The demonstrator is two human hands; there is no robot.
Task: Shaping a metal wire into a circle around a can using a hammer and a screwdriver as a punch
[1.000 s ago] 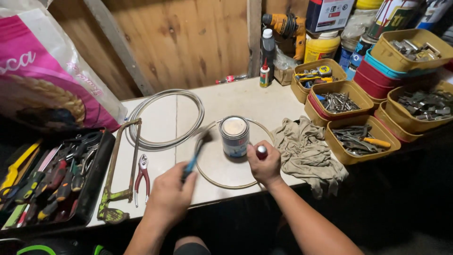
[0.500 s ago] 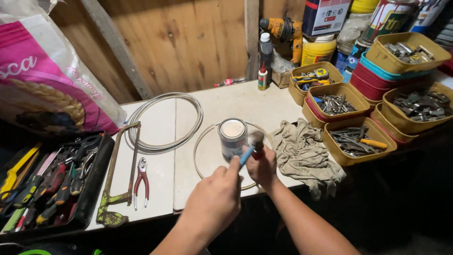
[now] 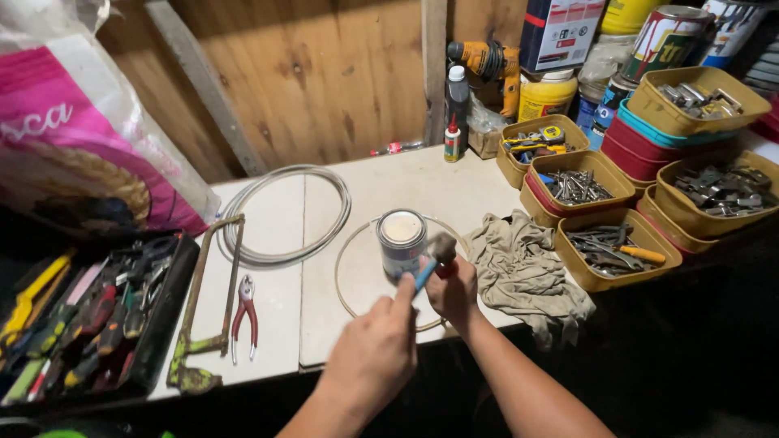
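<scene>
We work at a white bench point(image 3: 381, 182) against a wood wall. Our left hand point(image 3: 373, 353) grips a hammer point(image 3: 434, 258); our right hand point(image 3: 454, 294) closes on something red beside the can point(image 3: 402, 242). Rag point(image 3: 519, 272), trays and pliers point(image 3: 243, 312) lie around.

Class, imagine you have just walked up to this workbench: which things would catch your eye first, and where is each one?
At the bench's front edge, the left hand swings a blue-handled hammer toward the right hand, beside a small white-lidded paint can. A big pink and white sack fills the upper left. Yellow and red tubs of metal hardware crowd the right side.
</scene>
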